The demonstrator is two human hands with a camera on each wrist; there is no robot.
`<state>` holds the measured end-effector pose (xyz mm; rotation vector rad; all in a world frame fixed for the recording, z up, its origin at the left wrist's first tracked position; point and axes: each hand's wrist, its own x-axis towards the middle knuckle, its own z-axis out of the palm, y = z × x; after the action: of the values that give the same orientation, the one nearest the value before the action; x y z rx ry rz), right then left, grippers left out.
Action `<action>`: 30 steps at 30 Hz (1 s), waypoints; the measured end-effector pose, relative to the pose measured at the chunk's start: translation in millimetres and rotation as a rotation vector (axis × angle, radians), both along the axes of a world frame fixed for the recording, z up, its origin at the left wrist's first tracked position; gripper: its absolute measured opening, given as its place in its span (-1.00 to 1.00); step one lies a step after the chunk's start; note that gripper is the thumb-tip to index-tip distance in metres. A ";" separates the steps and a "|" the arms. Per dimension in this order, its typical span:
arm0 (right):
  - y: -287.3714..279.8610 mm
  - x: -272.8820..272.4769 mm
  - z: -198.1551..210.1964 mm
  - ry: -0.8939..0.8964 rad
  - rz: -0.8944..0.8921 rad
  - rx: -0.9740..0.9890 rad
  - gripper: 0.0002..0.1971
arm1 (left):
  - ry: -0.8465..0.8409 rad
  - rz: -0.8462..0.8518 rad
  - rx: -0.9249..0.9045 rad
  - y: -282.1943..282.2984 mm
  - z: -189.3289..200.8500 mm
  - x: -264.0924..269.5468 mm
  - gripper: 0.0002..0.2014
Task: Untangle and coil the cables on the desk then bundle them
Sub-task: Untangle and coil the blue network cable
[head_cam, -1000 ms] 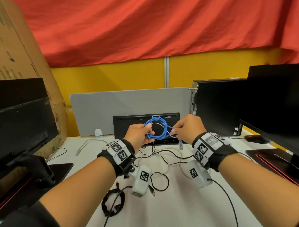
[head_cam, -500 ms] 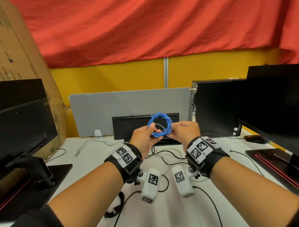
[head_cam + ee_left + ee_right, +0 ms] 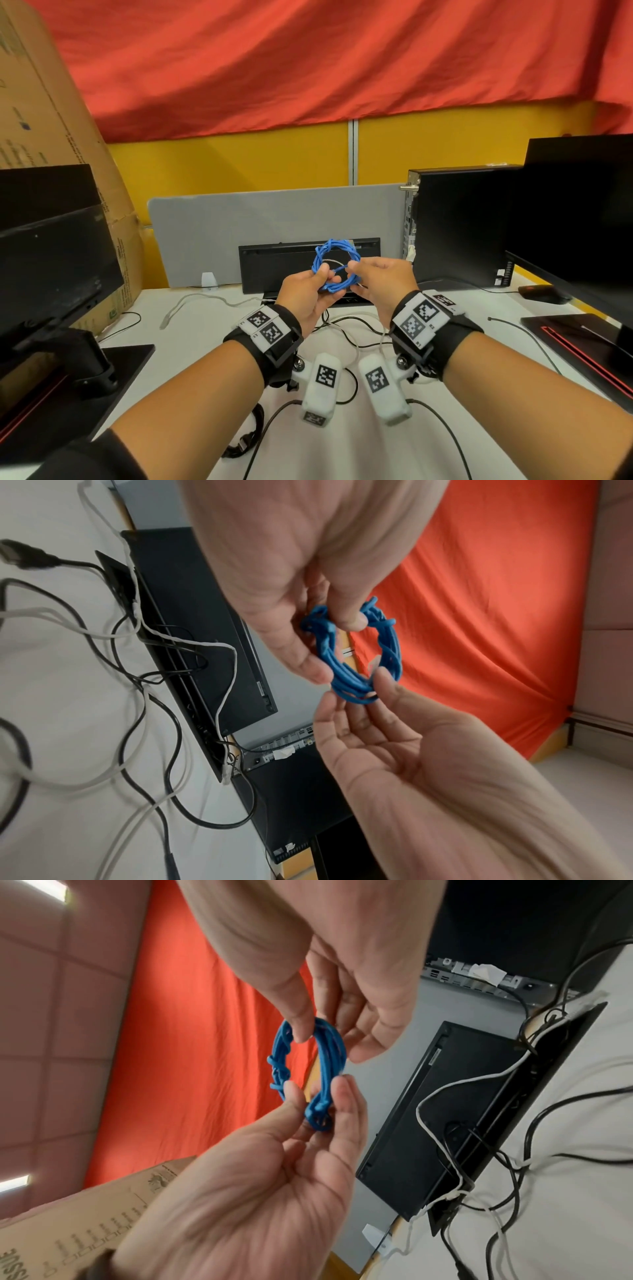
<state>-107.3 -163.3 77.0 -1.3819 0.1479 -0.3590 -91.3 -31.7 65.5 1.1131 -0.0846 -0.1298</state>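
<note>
Item: blue cable coil [image 3: 337, 267], now lifting clear above the desk [image 3: 342, 445] in front of the keyboard [image 3: 274, 267], left hand [image 3: 303, 294] and right hand [image 3: 383, 279] both pinching its rim, loose tail having vanished into the wraps, so coiling is looking finished while black and white cables [image 3: 346, 325] are lying tangled below.

red fabric [image 3: 308, 61] draped across upper bg, yellow wall [image 3: 239, 164] below w/ thin grey vertical strip at center. grey divider panel [image 3: 212, 236] stands at back of white desk [image 3: 342, 445]. big cardboard box [image 3: 41, 102] leaning at left behind black monitor [image 3: 51, 260] on its stand. black pc tower [image 3: 459, 226] right of panel, another black monitor [image 3: 582, 219] far right. black keyboard [image 3: 274, 267] propped against panel. lighting even, indoor.
</note>
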 end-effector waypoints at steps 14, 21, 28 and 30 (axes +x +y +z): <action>0.7 -7.7 6.2 -0.171 0.235 0.106 -0.92 | -0.049 -0.072 0.004 13.5 6.6 2.2 -0.80; 4.4 -11.2 13.2 -0.095 0.409 0.348 -0.70 | -0.003 -0.114 0.063 18.7 7.1 2.7 -0.85; -4.1 -15.1 6.1 -0.039 0.362 -0.196 -0.61 | 0.072 0.040 -0.005 41.3 3.9 10.2 -0.90; -10.5 -14.3 4.1 -0.034 0.316 -0.199 -0.67 | 0.066 0.108 -0.002 53.5 5.2 14.1 -0.91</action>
<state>-121.6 -173.7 81.1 -1.5667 -0.1372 -0.1350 -77.2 21.8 70.7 1.1077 0.0340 -0.0701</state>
